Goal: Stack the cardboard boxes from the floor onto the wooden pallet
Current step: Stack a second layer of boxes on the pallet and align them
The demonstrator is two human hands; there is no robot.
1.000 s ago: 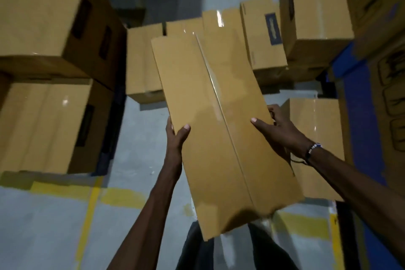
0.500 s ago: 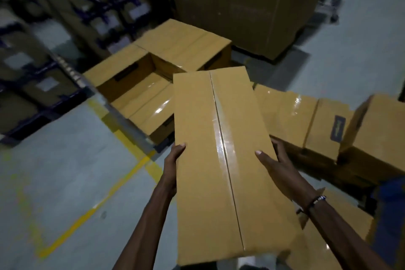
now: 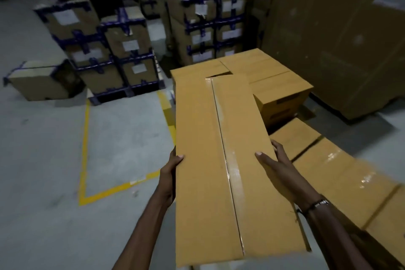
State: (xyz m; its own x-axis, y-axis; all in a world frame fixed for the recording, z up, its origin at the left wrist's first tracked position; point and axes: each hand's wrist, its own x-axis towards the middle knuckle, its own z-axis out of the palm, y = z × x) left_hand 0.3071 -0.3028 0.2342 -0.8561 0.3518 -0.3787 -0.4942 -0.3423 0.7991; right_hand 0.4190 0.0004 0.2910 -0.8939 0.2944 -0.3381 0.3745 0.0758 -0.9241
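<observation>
I carry a long taped cardboard box [image 3: 219,160] in front of me, its far end pointing away. My left hand [image 3: 169,173] grips its left edge with the thumb over the top. My right hand [image 3: 278,169] grips the right edge, thumb laid on the top face. Beyond the far end of the carried box sits a stack of plain cardboard boxes [image 3: 269,76]. The pallet under that stack is hidden. More plain boxes [image 3: 341,177] lie on the floor at my right.
Strapped, labelled cartons on blue pallets [image 3: 122,50] stand at the back left and centre. A tall wall of cartons [image 3: 341,39] rises at the right. Yellow floor lines [image 3: 84,149] mark a bay on the grey floor at the left.
The view has swung up and left, from the floor boxes to the stack ahead. The carried box stays in both hands and now points at that stack.
</observation>
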